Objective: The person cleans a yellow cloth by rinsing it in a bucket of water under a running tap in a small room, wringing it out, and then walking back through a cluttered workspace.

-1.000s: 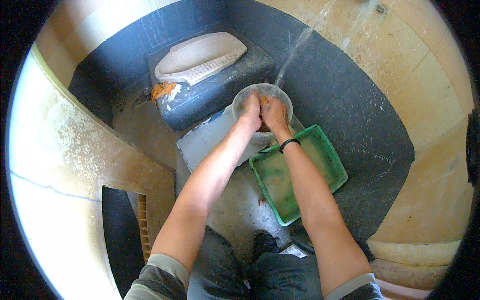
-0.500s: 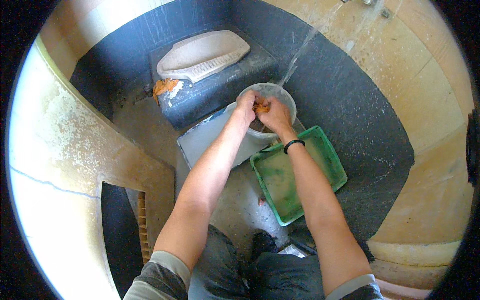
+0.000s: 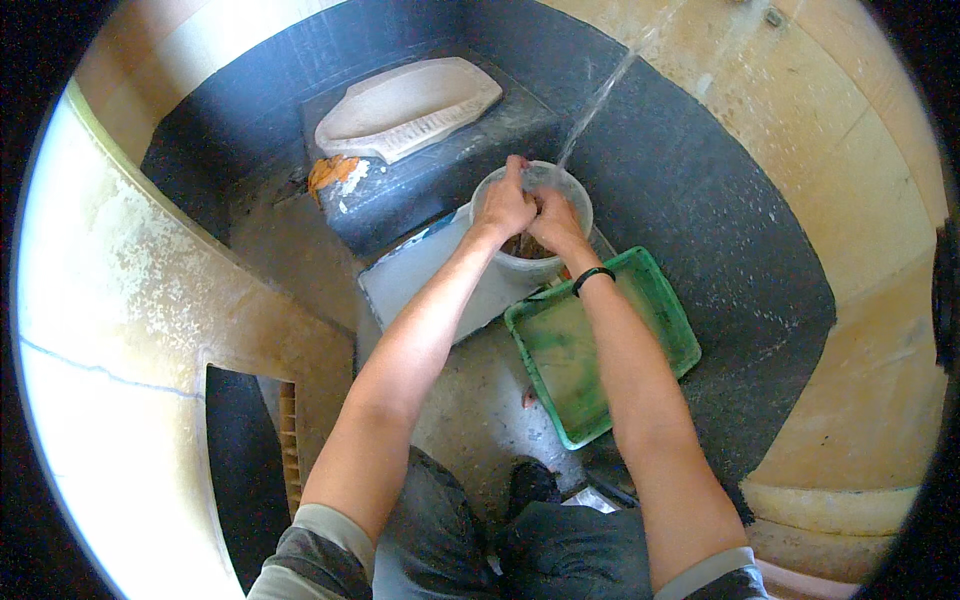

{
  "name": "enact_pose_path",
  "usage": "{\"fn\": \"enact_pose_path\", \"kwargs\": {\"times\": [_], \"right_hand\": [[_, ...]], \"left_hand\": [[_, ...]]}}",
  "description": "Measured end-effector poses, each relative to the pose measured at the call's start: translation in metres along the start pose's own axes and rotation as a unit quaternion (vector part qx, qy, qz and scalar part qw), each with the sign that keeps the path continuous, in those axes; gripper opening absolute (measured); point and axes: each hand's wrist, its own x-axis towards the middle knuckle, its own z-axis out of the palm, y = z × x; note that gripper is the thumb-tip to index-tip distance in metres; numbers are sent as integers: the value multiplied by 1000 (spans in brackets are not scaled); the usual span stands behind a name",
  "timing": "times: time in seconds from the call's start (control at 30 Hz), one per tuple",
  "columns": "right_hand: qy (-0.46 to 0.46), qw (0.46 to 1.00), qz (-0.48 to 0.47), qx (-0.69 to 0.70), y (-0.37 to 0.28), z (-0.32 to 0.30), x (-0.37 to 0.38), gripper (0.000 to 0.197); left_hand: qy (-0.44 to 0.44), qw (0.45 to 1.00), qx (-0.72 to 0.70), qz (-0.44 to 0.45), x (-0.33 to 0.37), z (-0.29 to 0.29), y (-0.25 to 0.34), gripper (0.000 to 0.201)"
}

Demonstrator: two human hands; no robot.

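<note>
Dark wall (image 3: 700, 200) backs water stream (image 3: 597, 105); left hand (image 3: 507, 208) and right hand (image 3: 561, 222) meet in mouth of translucent bucket (image 3: 530, 271); grip: cannot tell.

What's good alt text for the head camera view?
The person's left hand and right hand meet at the mouth of a translucent bucket as water falls toward it from the upper right. A green tray lies nearer the person.

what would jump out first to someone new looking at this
Probably the stream of water slanting down from the upper right to a translucent tub, where the left hand and right hand are close together. Next comes the bright green tray, below and to the right of the tub. The pale pan stands out too, on the dark ledge toward the upper left.
</note>
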Motion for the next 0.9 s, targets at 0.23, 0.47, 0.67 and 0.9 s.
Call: {"fn": "enact_pose_path", "kwargs": {"times": [0.23, 0.47, 0.67, 0.9], "right_hand": [[85, 987, -44, 130, 16, 7, 17, 21], [177, 983, 12, 50, 9, -5, 7, 36], [173, 984, -9, 39, 14, -2, 8, 34], [188, 974, 37, 118, 3, -13, 6, 31]], "left_hand": [[-102, 981, 164, 32, 10, 15, -44, 41], [-140, 980, 140, 1, 25, 14, -39, 31], [-52, 986, -148, 55, 34, 7, -33, 35], [-174, 960, 216, 37, 16, 4, -33, 36]]}}
